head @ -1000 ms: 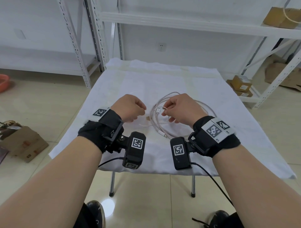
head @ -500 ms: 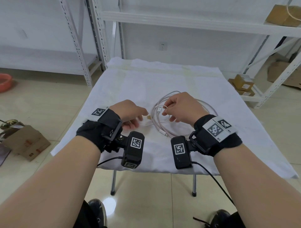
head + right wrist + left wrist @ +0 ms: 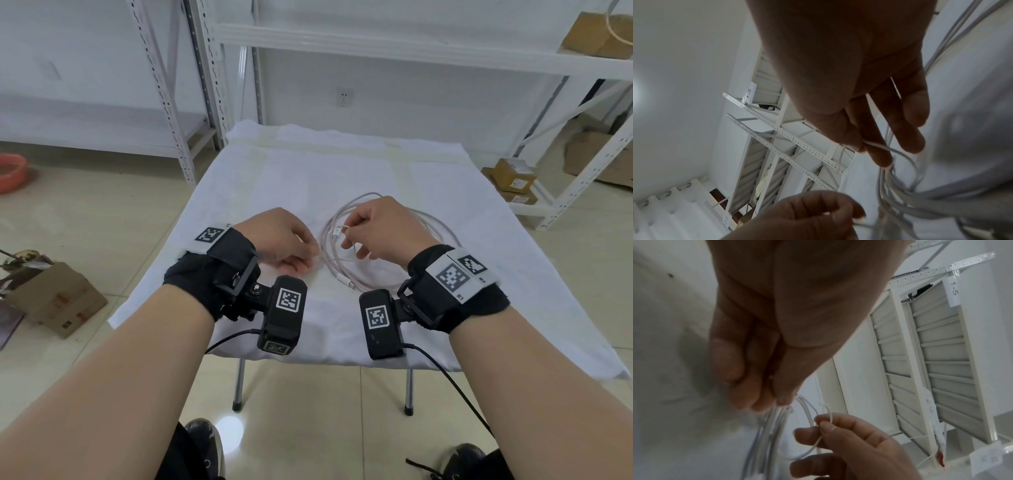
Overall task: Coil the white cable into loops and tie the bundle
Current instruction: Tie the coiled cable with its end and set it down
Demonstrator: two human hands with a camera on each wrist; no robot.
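Lying coiled on the cloth-covered table, the white cable is judged light, limp, springy. One strand is pinched by the right hand; the tie's thin end is pinched by the left hand, beside the loops' bunched edge, the best hold.

The right hand covers the far right part of the white cable coil; the left hand hides its own fingertips and grip.
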